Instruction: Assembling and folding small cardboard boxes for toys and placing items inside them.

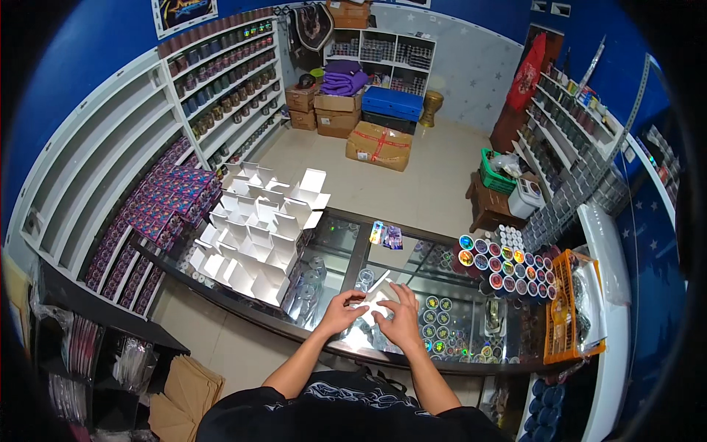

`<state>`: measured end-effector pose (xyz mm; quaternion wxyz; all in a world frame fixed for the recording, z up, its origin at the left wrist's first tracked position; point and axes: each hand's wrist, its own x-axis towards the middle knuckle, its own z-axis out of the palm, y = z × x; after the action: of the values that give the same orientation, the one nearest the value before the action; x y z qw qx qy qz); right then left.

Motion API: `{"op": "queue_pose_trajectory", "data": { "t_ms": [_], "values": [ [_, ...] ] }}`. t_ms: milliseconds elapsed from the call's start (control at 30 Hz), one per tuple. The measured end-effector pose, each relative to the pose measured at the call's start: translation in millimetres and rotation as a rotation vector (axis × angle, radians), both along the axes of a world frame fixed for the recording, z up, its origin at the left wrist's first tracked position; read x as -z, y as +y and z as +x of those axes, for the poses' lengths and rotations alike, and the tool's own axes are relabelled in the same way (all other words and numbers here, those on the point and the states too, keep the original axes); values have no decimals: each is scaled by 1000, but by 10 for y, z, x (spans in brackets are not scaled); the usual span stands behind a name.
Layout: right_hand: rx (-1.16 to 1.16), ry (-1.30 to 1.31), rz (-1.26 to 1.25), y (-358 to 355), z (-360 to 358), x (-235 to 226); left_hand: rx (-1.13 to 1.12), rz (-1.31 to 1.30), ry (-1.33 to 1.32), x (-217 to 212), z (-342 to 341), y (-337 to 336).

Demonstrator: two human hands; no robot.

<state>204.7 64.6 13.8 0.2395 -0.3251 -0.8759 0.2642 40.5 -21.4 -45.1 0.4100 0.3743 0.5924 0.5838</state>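
Note:
My left hand (340,312) and my right hand (400,317) meet over a glass counter (346,254), both holding a small white cardboard box (373,300) that is partly folded, with one flap sticking up toward the far side. The fingers hide most of the box. To the left on the counter stands a pile of several open white boxes (258,232), stacked in rows with lids raised. To the right, a cluster of round jars with shiny coloured lids (508,265) sits on the glass.
An orange basket (563,309) holds bagged goods at the counter's right end. A small printed card (386,236) lies on the far glass. Purple boxes (158,210) fill shelves on the left. Cardboard cartons (378,145) stand on the floor beyond. A green basket (495,175) rests on a stool.

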Motion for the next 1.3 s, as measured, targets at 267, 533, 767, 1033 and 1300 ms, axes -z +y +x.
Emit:
{"op": "queue_pose_trajectory", "data": {
  "t_ms": [267,533,767,1033,1300],
  "values": [
    [-29,-226,-8,-73,181,-149,-185,28,92,5,265,-7],
    [-287,-220,-89,139,261,-119,-355,214,921,-508,490,-127],
    [-290,-178,-97,141,269,-126,-67,-67,1138,-557,413,-135],
    [-196,-92,84,158,234,23,62,-57,1123,-551,314,-113],
    [-156,-45,-58,214,245,-18,28,62,1018,-595,188,-108]
  ]
}}
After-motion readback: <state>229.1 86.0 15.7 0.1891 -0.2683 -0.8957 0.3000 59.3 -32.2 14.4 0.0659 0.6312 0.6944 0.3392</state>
